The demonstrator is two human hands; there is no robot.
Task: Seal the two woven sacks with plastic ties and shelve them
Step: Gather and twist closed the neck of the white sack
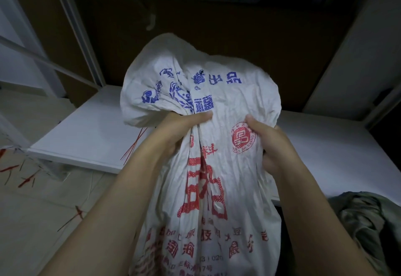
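Dim shelving is filling the background, with brown cardboard standing at 12 o'clock and a low white shelf board [86, 128] lying across the middle. A large white woven sack printed with red and blue characters [206, 188] is running lengthwise from 6 o'clock up to 12 o'clock, its upper part ballooning over the board. An olive-grey crumpled fabric [364, 221] is lying at 4 o'clock. The left hand [180, 132] and the right hand [269, 143] are both squeezing the sack's gathered waist, fingers curled tight into the cloth, thumbs on top. No tie is showing around the gather. Thin red plastic ties [134, 145] are slanting off the board's edge at 9 o'clock, just beside the left wrist, so the left hand is looking better placed to fetch one while the right is holding the bunch.
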